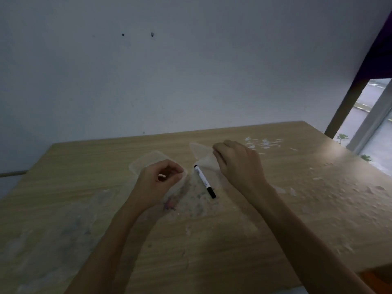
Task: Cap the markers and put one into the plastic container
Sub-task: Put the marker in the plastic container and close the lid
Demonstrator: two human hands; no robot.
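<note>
Right, one marker [205,181] lies flat on the table [233,240] between the two hands, black cap on its near end, the far tip dark too, though whether that end is capped or bare I can't make out. No second marker shows anywhere. Just to its left sits the clear container [146,161], shallow and hard to pick out against the wood, and the left hand [158,181] is curled over its near edge with fingers bent in; something small and pale sits inside the curl, possibly a cap, too small to tell. Across the marker, the right hand [237,164] pinches a thin translucent lid [201,154], lifted off the table and tilted, its lower corner almost touching the marker's far end. That's the first worry: swing the lid down carelessly and it could nudge the marker into a roll toward the near edge. Second worry, both hands are busy, so the marker can't be picked up until one lets go, and dropping the lid over the container first would shut the marker out. Third, if that far tip is bare, it may smear ink on the tabletop, already blotchy with stains and peeling flakes [263,143] at the right. Dim light and see-through plastic make misjudging the container's rim easy.
</note>
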